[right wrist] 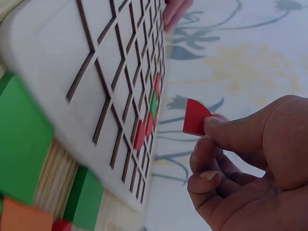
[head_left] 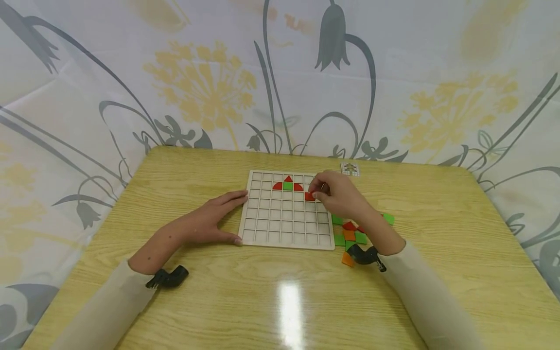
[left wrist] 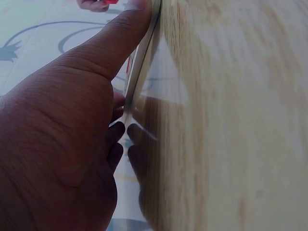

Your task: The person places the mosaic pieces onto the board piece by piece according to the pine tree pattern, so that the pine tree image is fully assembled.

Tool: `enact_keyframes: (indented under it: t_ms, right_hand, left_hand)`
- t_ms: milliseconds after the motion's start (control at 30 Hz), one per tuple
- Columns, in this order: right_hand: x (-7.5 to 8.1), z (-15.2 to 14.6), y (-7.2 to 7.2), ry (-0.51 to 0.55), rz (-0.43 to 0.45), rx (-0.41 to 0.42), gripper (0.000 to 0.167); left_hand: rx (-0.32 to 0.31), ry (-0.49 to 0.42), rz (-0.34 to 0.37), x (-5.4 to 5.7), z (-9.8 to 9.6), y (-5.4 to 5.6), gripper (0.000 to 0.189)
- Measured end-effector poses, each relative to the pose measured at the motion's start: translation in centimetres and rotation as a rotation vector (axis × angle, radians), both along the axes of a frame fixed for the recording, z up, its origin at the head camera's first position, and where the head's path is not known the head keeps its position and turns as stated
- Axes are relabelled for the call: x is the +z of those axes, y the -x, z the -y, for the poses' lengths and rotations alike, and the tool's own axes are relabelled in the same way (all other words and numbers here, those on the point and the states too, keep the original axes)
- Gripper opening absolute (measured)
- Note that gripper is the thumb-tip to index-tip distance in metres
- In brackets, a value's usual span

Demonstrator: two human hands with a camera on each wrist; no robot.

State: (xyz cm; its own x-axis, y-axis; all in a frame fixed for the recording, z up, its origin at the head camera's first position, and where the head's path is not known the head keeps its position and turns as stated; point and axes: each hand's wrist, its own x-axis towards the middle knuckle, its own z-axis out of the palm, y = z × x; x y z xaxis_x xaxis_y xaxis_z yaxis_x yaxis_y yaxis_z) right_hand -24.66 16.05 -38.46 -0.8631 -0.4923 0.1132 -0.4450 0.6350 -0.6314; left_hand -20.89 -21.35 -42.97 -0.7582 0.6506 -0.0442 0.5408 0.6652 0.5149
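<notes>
Light wooden table (head_left: pixel 437 233) with yellowish grain and rounded corners, glossy top; bright white glare patch (head_left: pixel 290 311) near front edge from overhead light. Behind and on both sides, draped fabric backdrop (head_left: pixel 131 63), whitish, printed with yellow dandelion-like flowers and grey bellflower stems, creased in places. Backdrop closes off the far table edge and both sides. No floor or window visible.
</notes>
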Motion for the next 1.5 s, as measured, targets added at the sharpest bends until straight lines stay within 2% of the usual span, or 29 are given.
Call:
enact_keyframes:
  t_ms: [467, 767, 1200, 1500]
  right_hand:
    - [0.2, 4.3, 0.8, 0.04, 0.046, 0.02, 0.006]
    - [-0.5, 6.9, 1.6, 0.058, 0.098, -0.007, 0.008]
    - [-1.9, 9.4, 3.2, 0.056, 0.097, -0.006, 0.008]
    - [-2.5, 10.6, 3.6, 0.044, 0.11, -0.015, 0.01]
  left_hand:
    - [-0.009, -0.009, -0.001, 0.1, 0.0, 0.0, 0.111]
    - [-0.014, -0.012, -0.003, 0.1, 0.0, 0.0, 0.11]
    - [-0.011, -0.013, -0.001, 0.3, -0.1, 0.0, 0.11]
    - [-0.015, -0.016, 0.004, 0.2, -0.1, 0.0, 0.109]
